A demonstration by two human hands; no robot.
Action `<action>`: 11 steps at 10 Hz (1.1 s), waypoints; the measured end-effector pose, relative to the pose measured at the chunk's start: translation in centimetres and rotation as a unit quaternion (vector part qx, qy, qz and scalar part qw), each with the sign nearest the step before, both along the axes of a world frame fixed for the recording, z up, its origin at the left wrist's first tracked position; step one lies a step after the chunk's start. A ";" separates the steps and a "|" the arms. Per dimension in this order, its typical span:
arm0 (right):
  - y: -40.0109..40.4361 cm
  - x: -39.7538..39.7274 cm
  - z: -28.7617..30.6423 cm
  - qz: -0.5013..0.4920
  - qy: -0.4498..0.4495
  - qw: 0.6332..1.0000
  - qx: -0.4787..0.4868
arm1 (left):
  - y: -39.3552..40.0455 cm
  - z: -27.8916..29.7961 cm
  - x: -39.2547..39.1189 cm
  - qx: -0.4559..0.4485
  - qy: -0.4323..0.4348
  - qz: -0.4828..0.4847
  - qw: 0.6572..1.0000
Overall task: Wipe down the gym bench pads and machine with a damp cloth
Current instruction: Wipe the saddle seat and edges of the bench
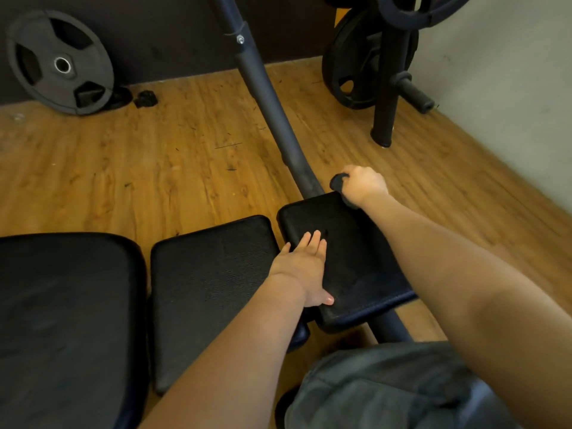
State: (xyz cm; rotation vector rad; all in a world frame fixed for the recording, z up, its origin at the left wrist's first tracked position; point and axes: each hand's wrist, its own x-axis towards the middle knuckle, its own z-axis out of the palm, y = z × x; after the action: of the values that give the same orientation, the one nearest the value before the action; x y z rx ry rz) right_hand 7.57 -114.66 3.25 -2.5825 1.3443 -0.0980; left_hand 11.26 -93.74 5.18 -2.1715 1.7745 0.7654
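Observation:
Three black bench pads lie in a row: a large pad [62,320] at left, a middle pad [210,292], and a tilted small pad [356,258] at right. My left hand [305,270] rests flat on the small pad's near left part, fingers straight. My right hand [363,184] grips a dark cloth [339,181] at the far right corner of that small pad. A black machine tube [266,97] rises from behind the small pad toward the top of the view.
A weight plate [58,61] leans on the dark wall at top left, with a small black object [145,99] on the wooden floor beside it. A plate rack [383,72] with plates stands at top right by the pale wall. My knee in grey shorts [387,391] fills the bottom right.

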 end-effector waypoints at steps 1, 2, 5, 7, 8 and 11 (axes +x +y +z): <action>-0.7 0.6 0.0 -0.045 0.024 0.998 0.023 | 0.0 -0.1 0.0 -0.002 -0.002 -0.001 1.000; 0.3 0.2 -0.1 -0.047 -0.012 0.998 0.028 | -0.1 -0.3 -0.1 -0.004 0.001 0.003 1.000; 10.2 -7.6 -0.9 0.108 -0.160 0.981 -0.013 | 0.5 0.1 0.0 -0.022 0.007 0.007 1.000; 10.4 -15.3 -0.7 -0.242 -0.254 0.936 0.042 | 1.2 0.3 -0.6 -0.033 0.001 0.023 0.999; 12.9 -15.7 -0.9 -0.395 -0.340 0.852 0.062 | 1.8 0.1 -1.0 -0.043 0.005 0.036 0.998; 25.6 -10.6 -4.9 -0.290 -0.408 0.861 0.087 | 2.6 -0.2 -1.8 -0.043 -0.012 0.046 0.998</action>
State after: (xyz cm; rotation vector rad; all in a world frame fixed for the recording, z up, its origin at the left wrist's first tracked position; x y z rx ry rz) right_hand -3.01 -89.11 -1.60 -1.5572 1.5704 -0.9857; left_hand 9.41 -91.14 4.93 -2.3205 1.7367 0.6918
